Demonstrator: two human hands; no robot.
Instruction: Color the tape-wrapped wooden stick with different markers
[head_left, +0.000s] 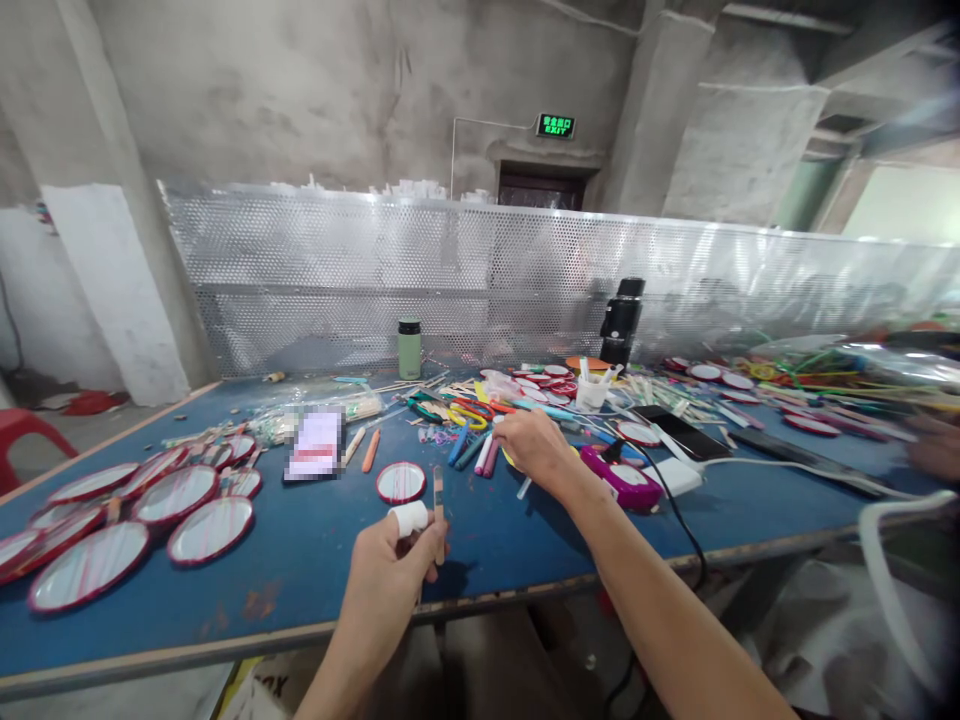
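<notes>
My left hand [401, 562] is closed on a wooden craft stick [439, 510], held upright above the front of the table. Coloured marks show near the stick's upper end, and a white wrap [409, 517] is around a finger. My right hand [536, 447] is reached forward over the pile, with its fingers drawn together beside pink markers [490, 457] and a blue marker [459, 445]. What its fingertips hold, if anything, is hidden. Just beyond my left hand lies a round, red-rimmed disc [400, 482].
Several red-rimmed discs [210, 530] lie at the left. A phone [315, 445], orange stick [371, 450], green bottle [409, 348], black flask [621, 325], scissors [469, 415] and purple box [622, 480] with a black cable [686, 530] stand around. Another person's hand [934, 450] blurs at far right.
</notes>
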